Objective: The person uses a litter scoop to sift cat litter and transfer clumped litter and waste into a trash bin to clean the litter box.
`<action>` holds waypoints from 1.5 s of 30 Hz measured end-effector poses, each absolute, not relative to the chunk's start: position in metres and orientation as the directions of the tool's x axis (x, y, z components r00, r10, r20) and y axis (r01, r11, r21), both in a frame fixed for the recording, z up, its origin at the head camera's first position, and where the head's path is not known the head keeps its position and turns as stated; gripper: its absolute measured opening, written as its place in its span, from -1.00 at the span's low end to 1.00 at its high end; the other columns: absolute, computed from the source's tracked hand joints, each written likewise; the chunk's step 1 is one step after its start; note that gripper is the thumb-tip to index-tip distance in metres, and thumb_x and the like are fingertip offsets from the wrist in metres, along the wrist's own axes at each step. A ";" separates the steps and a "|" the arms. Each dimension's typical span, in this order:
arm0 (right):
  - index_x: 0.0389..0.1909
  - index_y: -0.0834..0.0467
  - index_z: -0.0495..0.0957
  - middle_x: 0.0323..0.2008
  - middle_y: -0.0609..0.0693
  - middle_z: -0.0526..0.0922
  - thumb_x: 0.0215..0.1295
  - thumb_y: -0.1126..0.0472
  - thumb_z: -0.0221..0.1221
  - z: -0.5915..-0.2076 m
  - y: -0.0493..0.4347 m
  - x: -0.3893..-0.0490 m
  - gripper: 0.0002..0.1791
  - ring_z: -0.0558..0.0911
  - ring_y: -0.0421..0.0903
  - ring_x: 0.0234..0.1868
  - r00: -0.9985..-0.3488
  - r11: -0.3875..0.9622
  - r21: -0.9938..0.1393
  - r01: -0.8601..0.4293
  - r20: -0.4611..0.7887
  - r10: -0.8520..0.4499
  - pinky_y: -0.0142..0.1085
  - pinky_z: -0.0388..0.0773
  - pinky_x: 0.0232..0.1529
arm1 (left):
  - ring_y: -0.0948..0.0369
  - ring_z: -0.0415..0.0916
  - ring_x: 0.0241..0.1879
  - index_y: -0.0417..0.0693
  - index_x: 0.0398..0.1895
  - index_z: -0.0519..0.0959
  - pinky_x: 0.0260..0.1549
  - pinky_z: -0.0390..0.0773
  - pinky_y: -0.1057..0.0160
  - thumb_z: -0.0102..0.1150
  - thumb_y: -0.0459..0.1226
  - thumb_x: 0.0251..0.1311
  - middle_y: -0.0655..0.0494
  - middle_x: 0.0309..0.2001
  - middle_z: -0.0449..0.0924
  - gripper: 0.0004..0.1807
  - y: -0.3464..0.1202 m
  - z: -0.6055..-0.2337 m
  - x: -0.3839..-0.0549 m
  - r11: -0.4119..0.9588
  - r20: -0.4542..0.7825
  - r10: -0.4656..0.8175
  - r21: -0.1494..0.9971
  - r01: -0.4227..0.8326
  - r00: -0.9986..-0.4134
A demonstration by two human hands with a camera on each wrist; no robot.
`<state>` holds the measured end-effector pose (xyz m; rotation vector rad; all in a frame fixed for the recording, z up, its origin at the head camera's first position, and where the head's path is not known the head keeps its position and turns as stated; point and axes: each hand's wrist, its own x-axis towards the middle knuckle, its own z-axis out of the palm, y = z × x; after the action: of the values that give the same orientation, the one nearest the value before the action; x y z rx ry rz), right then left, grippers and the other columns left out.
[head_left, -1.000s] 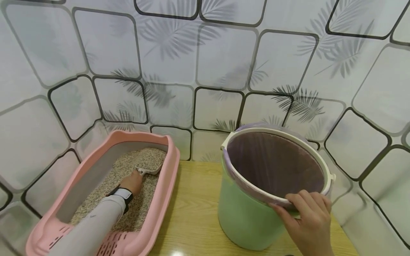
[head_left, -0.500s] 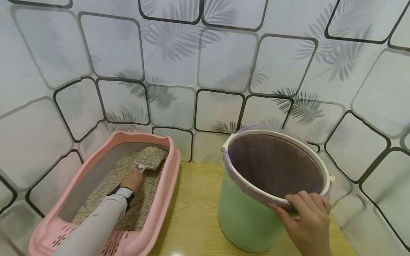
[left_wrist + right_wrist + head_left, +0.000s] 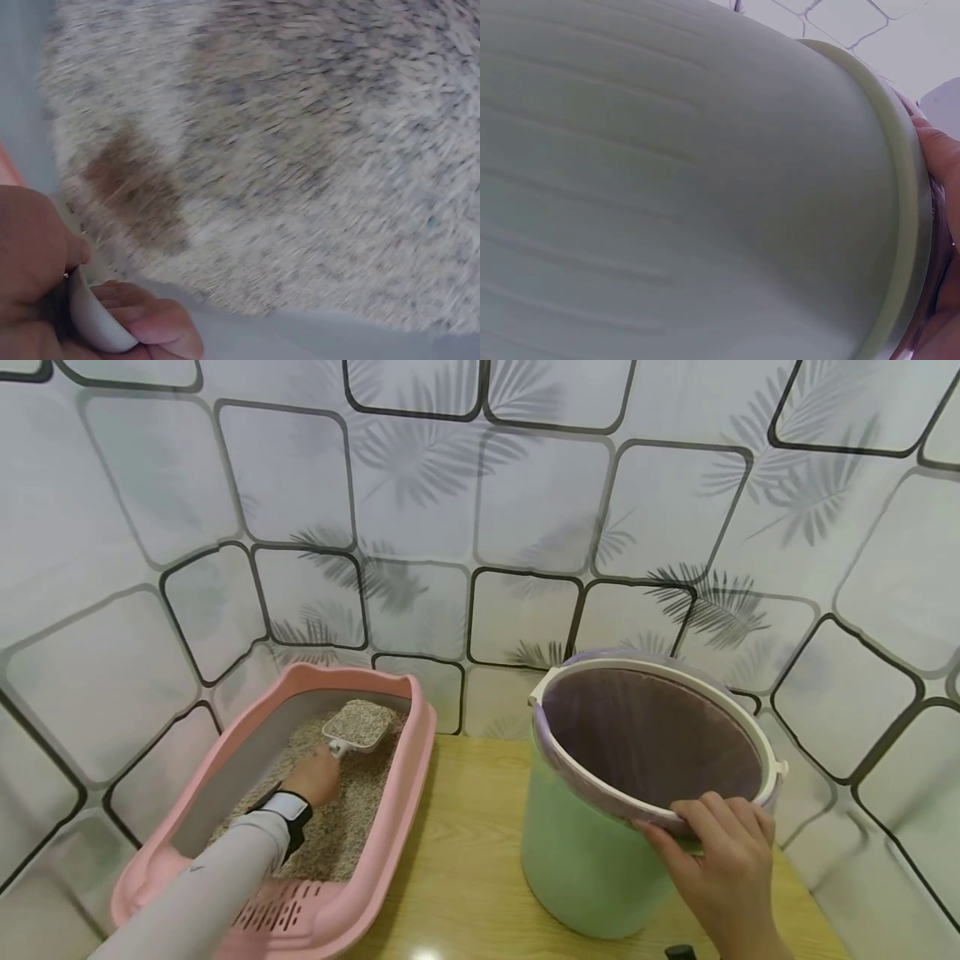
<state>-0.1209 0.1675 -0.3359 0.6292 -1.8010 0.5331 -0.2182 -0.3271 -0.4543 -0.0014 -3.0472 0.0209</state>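
Note:
In the head view my left hand (image 3: 315, 777) grips the handle of a white litter scoop (image 3: 340, 747). Pale granular litter (image 3: 345, 827) heaps the scoop head, which is over the far right end of the pink litter box (image 3: 422, 752). The left wrist view shows the curled fingers around the white handle (image 3: 101, 319), with a brown patch (image 3: 135, 187) in the litter. On the right, my right hand (image 3: 723, 856) pinches the front rim of a green trash bin (image 3: 592, 852), thumb outside and fingers over the edge. A translucent purple bag (image 3: 543, 731) lines the bin under its white ring.
Both containers stand on a yellow wood-grain surface (image 3: 472, 827), a strip of it showing between them. A patterned wall covering (image 3: 525, 502) rises close behind and at both sides. A small black object (image 3: 680, 952) shows at the bottom edge.
The scoop has come up out of the litter heap and now carries a flat load of it. My right hand stays on the bin rim. The view has shifted slightly left.

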 end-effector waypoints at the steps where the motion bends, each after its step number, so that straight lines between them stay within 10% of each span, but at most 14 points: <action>1: -0.61 0.26 0.53 -0.65 0.00 0.40 0.25 -0.34 0.07 -0.336 0.168 -0.121 -0.30 0.27 -0.02 -0.48 -0.260 0.758 -0.052 -0.650 0.952 -0.158 -0.16 0.07 -0.23 | 0.06 0.50 -0.73 -0.61 -0.27 0.34 -0.73 0.49 0.16 -0.05 -0.49 0.23 -0.19 -0.53 0.40 -0.81 -0.327 -0.450 -0.219 1.000 0.074 0.007 0.004 0.007 -0.997; 7: -0.61 0.26 0.53 -0.64 -0.01 0.40 0.26 -0.34 0.07 -0.337 0.170 -0.122 -0.31 0.26 -0.04 -0.47 -0.281 0.758 -0.062 -0.649 0.946 -0.163 -0.17 0.06 -0.22 | 0.00 0.53 -0.70 -0.78 -0.10 0.19 -0.71 0.47 0.13 -0.11 -0.52 0.22 -0.21 -0.65 0.48 -0.65 -0.310 -0.410 -0.203 0.983 0.019 -0.064 0.172 -0.060 -0.998; 45: -0.59 0.26 0.55 -0.63 0.00 0.44 0.25 -0.34 0.08 -0.336 0.165 -0.118 -0.31 0.28 -0.04 -0.47 -0.286 0.752 -0.078 -0.655 0.946 -0.150 -0.20 0.08 -0.19 | -0.11 0.43 -0.73 -0.40 -0.34 0.15 -0.71 0.42 -0.05 -0.19 -0.31 0.45 -0.24 -0.65 0.41 -0.73 -0.322 -0.387 -0.169 0.958 0.400 -0.159 0.283 -0.043 -0.903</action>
<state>-0.1184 0.1652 -0.3363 0.6251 -1.8249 0.5591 -0.1694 -0.3220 -0.3866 0.1445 -2.6796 -0.3750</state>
